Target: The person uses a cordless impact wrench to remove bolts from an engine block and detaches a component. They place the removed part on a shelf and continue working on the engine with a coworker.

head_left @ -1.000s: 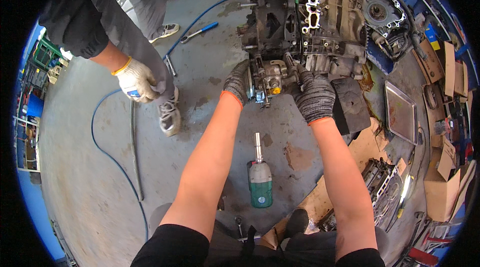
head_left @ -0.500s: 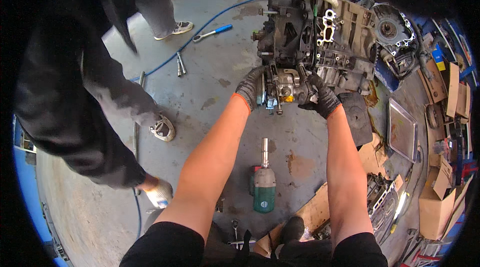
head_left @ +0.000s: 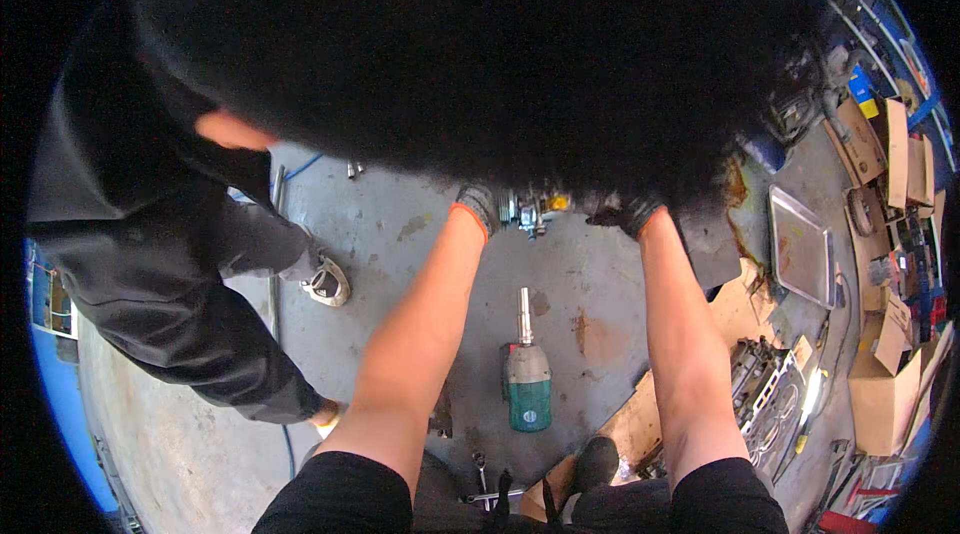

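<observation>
Both my gloved hands are on either side of a metal engine part with a ribbed pulley (head_left: 509, 206). My left hand (head_left: 478, 202), in a dark glove with an orange cuff, is closed against the pulley side. My right hand (head_left: 630, 215), also dark-gloved, is closed at the opposite side. A blurred dark shape, seemingly a person's head (head_left: 480, 54), covers the upper view, hiding most of the part, the larger engine assembly and most of my fingers. Below the part, a green and grey impact wrench (head_left: 529, 389) with a long socket (head_left: 524, 316) lies on the floor.
Another person's dark sleeve (head_left: 180, 324) reaches down on the left, near their shoe (head_left: 327, 284). A metal tray (head_left: 801, 246), cardboard boxes (head_left: 884, 394) and loose engine parts (head_left: 765, 389) lie on the right. A ratchet (head_left: 481, 469) lies by my feet.
A dark head-like shape has moved down over the upper view, covering the engine and the tools behind. My hands stay at the part, now mostly hidden. The view has shifted slightly.
</observation>
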